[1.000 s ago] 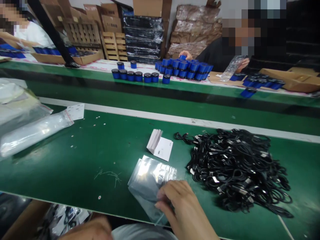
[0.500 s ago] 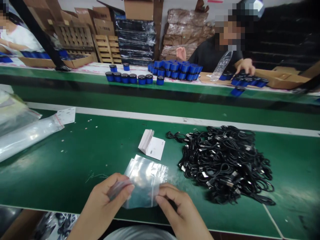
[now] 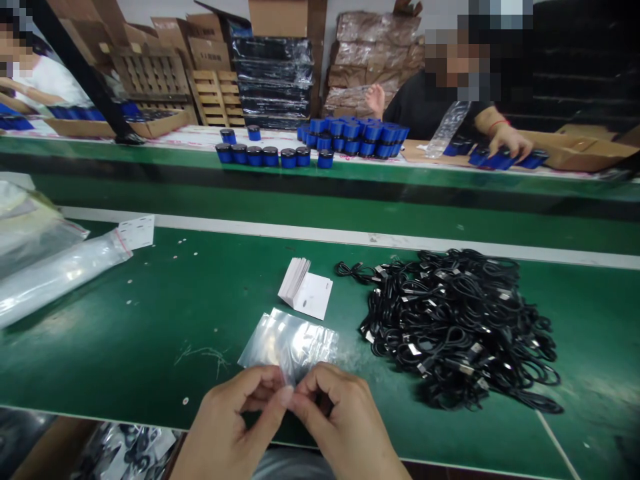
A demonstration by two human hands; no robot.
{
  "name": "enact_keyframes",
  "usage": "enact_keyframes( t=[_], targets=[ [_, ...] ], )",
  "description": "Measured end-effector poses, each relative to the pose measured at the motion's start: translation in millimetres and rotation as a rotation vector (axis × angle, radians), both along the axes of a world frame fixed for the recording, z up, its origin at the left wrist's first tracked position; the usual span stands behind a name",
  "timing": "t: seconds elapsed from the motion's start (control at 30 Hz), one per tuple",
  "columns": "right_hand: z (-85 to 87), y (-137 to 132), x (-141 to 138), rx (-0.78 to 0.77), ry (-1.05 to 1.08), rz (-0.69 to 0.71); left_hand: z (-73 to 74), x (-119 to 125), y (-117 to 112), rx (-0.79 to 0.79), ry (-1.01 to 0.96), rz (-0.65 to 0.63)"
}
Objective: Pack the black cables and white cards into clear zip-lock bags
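My left hand (image 3: 233, 423) and my right hand (image 3: 345, 420) meet close to the table's front edge, fingertips pinched together. Between them is a clear zip bag, mostly hidden behind the fingers. Just beyond the fingertips lies a small pile of clear plastic bags (image 3: 305, 339), overlapping and shiny. Behind that pile sits a stack of white cards (image 3: 314, 295), some standing on edge and others flat. A big heap of black USB cables (image 3: 450, 327) with metal plugs spreads to the right of my right hand.
Larger plastic bags (image 3: 60, 273) and a white card sheet (image 3: 137, 231) lie at the left. Across a green ledge, blue cylinders with black tops (image 3: 270, 157) stand in rows. A co-worker's hand (image 3: 510, 140) touches some beside a clear bottle (image 3: 445, 130). Bagged items (image 3: 130, 450) sit below the table's edge.
My hands have come together; the right hand moved left to meet the left at the bag. The bag, held spread before, is now mostly hidden by my fingers. The co-worker's hand shifted right.
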State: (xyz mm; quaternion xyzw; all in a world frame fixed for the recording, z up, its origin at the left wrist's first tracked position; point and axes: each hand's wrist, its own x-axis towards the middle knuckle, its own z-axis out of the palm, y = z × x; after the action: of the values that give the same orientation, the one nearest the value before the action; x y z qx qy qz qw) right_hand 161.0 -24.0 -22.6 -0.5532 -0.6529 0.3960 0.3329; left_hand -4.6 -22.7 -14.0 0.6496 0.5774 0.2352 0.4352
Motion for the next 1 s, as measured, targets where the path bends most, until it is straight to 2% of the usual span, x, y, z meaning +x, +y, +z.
enact_keyframes(
  t=[0.17, 0.23, 0.33, 0.4, 0.53, 0.7, 0.8, 1.0],
  targets=[
    [-5.0, -2, -4, 0.055, -0.018, 0.000, 1.9, 3, 1, -0.066, -0.041, -0.010],
    [-8.3, -3, -6, 0.166, -0.043, -0.003, 1.1, 3, 2, -0.087, -0.076, 0.004],
    [-12.3, -4, -10, 0.367, -0.066, 0.002, -1.4, 6, 3, -0.128, -0.193, 0.089],
    [-13.4, -5, -11, 0.438, -0.049, 0.010, -3.5, 7, 3, -0.153, -0.258, 0.137],
    [-11.9, -8, -9, 0.355, 0.031, 0.042, -7.8, 7, 3, -0.176, -0.239, 0.108],
    [-9.1, -9, -8, 0.326, -0.061, 0.062, -12.7, 5, 1, -0.029, -0.102, -0.017],
    [-9.2, -8, -10, 0.357, -0.105, 0.064, -16.6, 8, -2, 0.046, -0.078, -0.031],
    [-11.8, -3, -9, 0.413, -0.169, 0.047, -23.0, 15, 1, 0.350, 0.205, -0.032]
  ],
)
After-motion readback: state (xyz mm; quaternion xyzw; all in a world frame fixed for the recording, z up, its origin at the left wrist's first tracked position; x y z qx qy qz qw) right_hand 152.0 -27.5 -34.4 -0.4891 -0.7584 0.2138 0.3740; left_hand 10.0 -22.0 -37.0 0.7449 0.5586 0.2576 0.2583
